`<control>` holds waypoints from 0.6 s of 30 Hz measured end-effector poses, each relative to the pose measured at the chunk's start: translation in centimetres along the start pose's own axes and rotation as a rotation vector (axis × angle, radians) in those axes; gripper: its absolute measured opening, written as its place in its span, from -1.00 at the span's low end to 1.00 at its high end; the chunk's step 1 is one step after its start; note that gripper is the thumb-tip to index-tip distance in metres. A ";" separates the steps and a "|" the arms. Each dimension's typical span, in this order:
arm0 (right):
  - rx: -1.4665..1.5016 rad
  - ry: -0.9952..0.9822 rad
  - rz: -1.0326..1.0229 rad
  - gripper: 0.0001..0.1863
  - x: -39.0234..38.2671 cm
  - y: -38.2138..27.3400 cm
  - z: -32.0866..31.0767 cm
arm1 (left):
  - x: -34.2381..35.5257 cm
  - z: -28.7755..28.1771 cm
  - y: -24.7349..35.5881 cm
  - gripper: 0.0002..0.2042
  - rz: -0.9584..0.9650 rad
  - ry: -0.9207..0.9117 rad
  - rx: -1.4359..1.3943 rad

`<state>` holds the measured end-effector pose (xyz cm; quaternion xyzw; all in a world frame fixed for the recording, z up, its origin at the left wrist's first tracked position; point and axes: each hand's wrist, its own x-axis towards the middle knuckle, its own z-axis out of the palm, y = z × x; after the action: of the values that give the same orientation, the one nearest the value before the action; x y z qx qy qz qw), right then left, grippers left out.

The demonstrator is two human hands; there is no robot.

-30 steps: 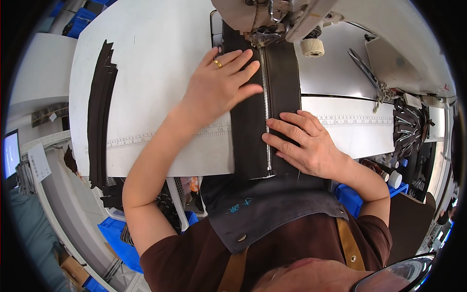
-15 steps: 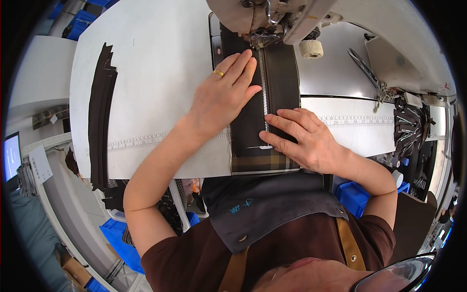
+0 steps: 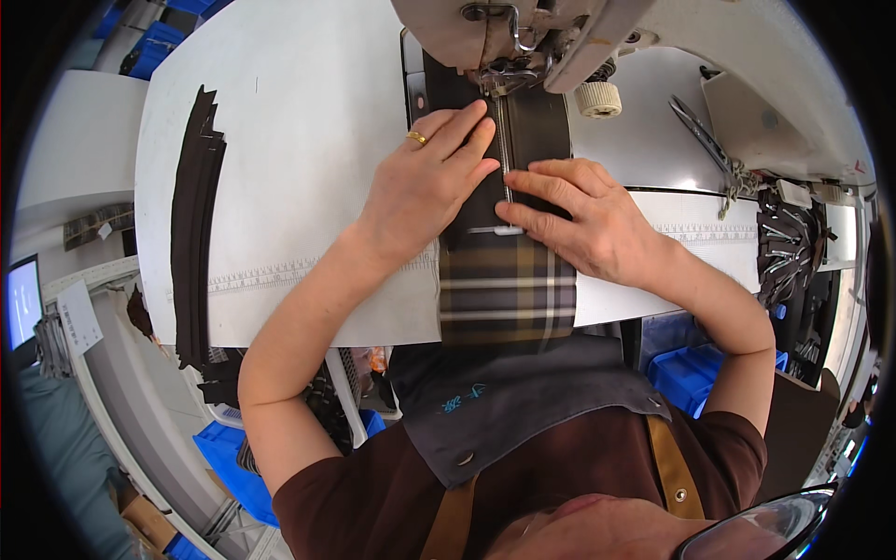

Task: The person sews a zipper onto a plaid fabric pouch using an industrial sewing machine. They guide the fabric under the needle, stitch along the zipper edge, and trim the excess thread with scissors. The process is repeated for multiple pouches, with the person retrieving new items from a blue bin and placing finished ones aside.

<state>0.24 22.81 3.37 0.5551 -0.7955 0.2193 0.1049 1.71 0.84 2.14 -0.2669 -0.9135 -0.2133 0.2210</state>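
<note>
A long dark panel with a plaid near end [image 3: 509, 294] lies under the head of a sewing machine [image 3: 509, 75]. Down its middle runs a metal zipper [image 3: 505, 149], with a white piece [image 3: 505, 230] at its near end. My left hand [image 3: 425, 182] rests flat on the panel left of the zipper, fingers stretched toward the presser foot. On the other side my right hand [image 3: 588, 215] lies with fingers spread; its index fingertip and thumb touch the zipper's near part. Neither hand grips anything.
A stack of dark fabric strips [image 3: 198, 233] lies at the table's left. Scissors [image 3: 700, 135] lie right of the machine, near a bundle of dark zippers [image 3: 789, 243]. A printed ruler [image 3: 266, 275] crosses the white table [image 3: 308, 121]. Blue bins [image 3: 686, 378] stand below its edge.
The panel and zipper have moved away from me under the machine, showing more plaid. My right hand has travelled forward with them; my left hand has hardly moved.
</note>
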 end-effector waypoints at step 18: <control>-0.016 0.045 -0.007 -0.60 2.4 4.4 0.5 | 0.2 -0.2 -0.8 -0.76 0.005 -0.002 -0.138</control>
<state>-4.71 21.88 2.88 0.5520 -0.7927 0.2249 0.1278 1.20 0.18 2.19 -0.2842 -0.8961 -0.2749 0.2016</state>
